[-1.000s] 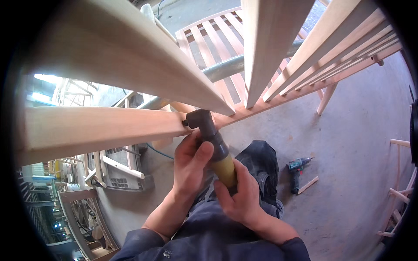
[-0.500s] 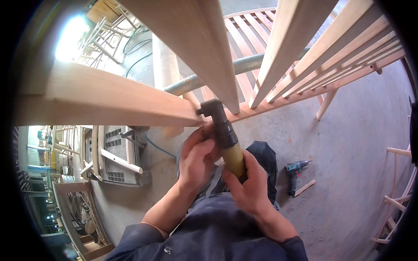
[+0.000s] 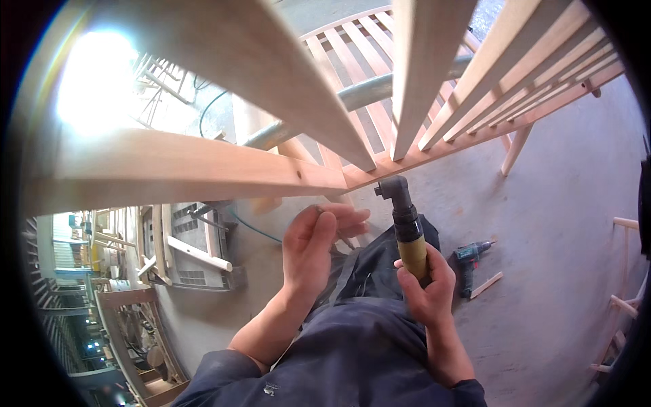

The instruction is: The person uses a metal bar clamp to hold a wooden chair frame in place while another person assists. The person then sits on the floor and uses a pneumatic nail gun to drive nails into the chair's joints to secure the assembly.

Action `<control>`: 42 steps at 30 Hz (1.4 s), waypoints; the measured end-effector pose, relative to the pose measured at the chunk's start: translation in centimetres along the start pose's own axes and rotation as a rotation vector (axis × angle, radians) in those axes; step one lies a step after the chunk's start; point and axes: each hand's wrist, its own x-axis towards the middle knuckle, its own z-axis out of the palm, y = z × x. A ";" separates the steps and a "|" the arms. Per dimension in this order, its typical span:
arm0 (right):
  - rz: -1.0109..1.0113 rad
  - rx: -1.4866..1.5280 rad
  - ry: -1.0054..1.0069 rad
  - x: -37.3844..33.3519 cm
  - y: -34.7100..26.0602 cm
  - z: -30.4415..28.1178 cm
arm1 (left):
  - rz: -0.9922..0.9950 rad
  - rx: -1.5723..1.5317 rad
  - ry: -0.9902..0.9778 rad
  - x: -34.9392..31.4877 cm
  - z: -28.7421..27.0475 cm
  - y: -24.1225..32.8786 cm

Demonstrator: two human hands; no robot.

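It was a workshop with a bare concrete floor (image 3: 563, 203), and glare from the upper left washed out whatever stood there (more pale frames, I guessed). Farthest left, stacked frames and what looked like a grey machine housing (image 3: 196, 254) sat by the wall, too warped at the rim of the view to name properly. Above the person ran a slatted wooden frame (image 3: 203, 169), its thick rail crossing from the left edge toward the middle, slats fanning up to the right.

The left hand (image 3: 315, 247) was raised just under the rail, fingers curled loosely; something small may have been pinched at the thumb, but I could not tell, and the grip itself stayed unclear. Right of it, the right hand (image 3: 424, 292) was clenched around the yellow-tan grip of the angle-head driver (image 3: 407, 224), whose black head sat close under the rail's lower edge; whether its bit touched wood was hidden.

The tool looked rigid, fairly dense and top-heavy, so I judged the lower grip the right hold, with a second hand near the neck to steady it. Its base was buried in the fist. Farther right, a teal cordless drill (image 3: 468, 261) and a wood offcut (image 3: 487, 285) lay on the floor.
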 end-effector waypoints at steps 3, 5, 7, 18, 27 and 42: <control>-0.059 -0.009 -0.002 0.6 0.5 -0.4 | 0.158 0.289 -0.054 -0.1 -1.4 -0.7; -0.083 -0.063 -0.001 1.1 0.8 -1.1 | 0.150 0.298 -0.083 -0.4 -1.8 -0.7; -0.074 -0.139 0.015 1.4 1.0 -2.2 | -0.028 0.038 -0.062 -1.0 -0.9 0.1; 0.293 -0.208 0.238 -3.4 7.4 -11.4 | -0.096 -0.158 -0.199 -0.5 4.3 -1.2; 0.451 0.049 0.575 -9.7 8.8 -19.4 | -0.134 -0.346 -0.171 1.7 15.9 -3.4; 0.712 0.204 0.812 -19.0 19.6 -31.5 | -0.115 -0.901 0.076 15.8 43.4 -5.8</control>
